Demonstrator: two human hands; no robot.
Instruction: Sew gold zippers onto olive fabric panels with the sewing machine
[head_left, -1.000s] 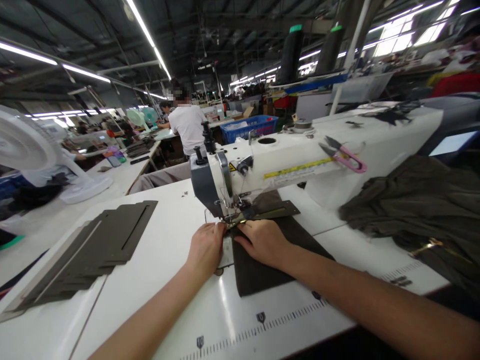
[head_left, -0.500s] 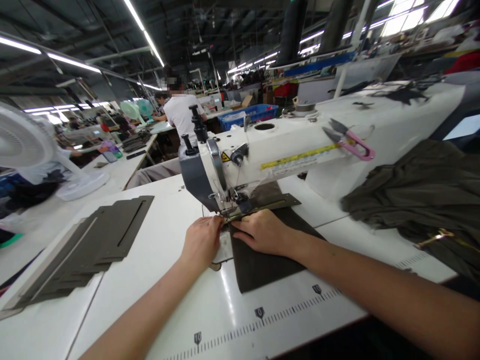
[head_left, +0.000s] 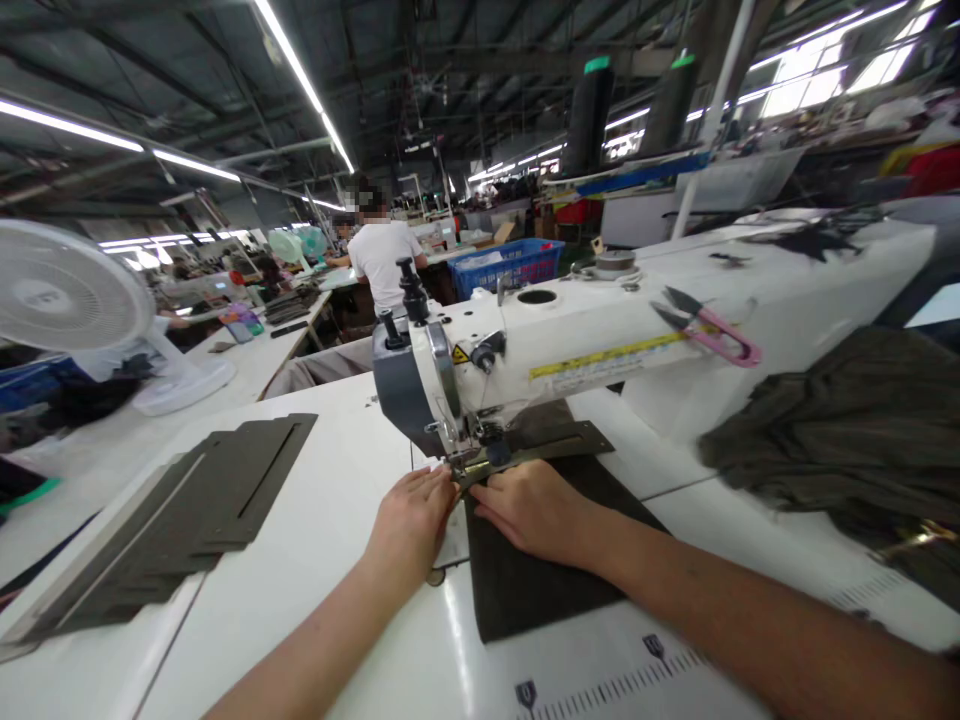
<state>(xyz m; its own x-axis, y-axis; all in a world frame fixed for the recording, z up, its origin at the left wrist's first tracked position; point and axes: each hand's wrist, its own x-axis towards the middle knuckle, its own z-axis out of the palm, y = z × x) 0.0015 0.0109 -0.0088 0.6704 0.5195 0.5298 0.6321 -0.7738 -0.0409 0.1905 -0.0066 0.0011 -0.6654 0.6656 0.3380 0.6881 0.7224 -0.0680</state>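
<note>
head camera first, the only view we have. our left hand (head_left: 409, 520) lies palm down on the white table (head_left: 315, 600), fingers together, tips at the left edge of the dark fabric panel (head_left: 525, 590) just before the presser foot (head_left: 469, 462). we cannot tell whether those tips pinch the edge or only nudge it. our right hand (head_left: 536, 510) is spread flat on the panel, gripping nothing, its fingertips close to the foot. as we judge it, one hand on each side of the foot keeps the cloth smooth and square there.

the panel runs from under the foot of the industrial sewing machine (head_left: 585, 340) back toward us, between our forearms. pink thread snips (head_left: 712, 335) rest on the machine arm, probably so they are within easy reach.

a stack of cut fabric pieces (head_left: 202, 500) sits to the left, well apart from the hands, and a heap of dark cloth (head_left: 840, 440) lies to the right. beyond stand a white fan (head_left: 67, 300), a blue crate (head_left: 510, 265) and a co-worker in a white shirt (head_left: 386, 260), turned away from us.
</note>
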